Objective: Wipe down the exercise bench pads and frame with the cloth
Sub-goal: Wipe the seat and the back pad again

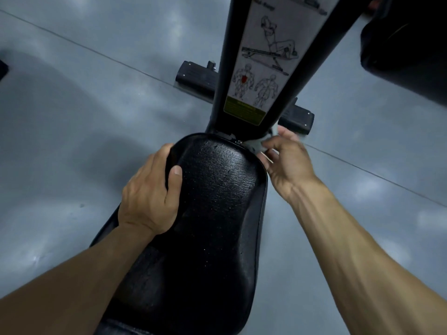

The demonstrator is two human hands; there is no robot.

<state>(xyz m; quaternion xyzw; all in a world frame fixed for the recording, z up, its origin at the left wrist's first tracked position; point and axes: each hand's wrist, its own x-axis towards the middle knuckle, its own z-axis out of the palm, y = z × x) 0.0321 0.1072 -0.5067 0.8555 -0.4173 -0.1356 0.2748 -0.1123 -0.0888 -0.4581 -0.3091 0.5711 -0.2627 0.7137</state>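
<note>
Our left hand [150, 194] grips the pad [212, 213]; our right hand [285, 158] pinches the cloth [260, 143], wiping the frame [225, 68] joint; next, rub upward.

Both forearms are bare from the bottom edge of the view up to the wrists, with no sleeve, cuff, watch or strap showing anywhere along them. The left hand [150, 197] is bare as well, broad across the back, with a short trimmed thumbnail and the knuckles standing out as soft ridges. The right hand [287, 160] wears no glove or ring that I can make out, and its forearm is lean, with raised veins and a long tendon line running from the wrist down toward the elbow.
</note>
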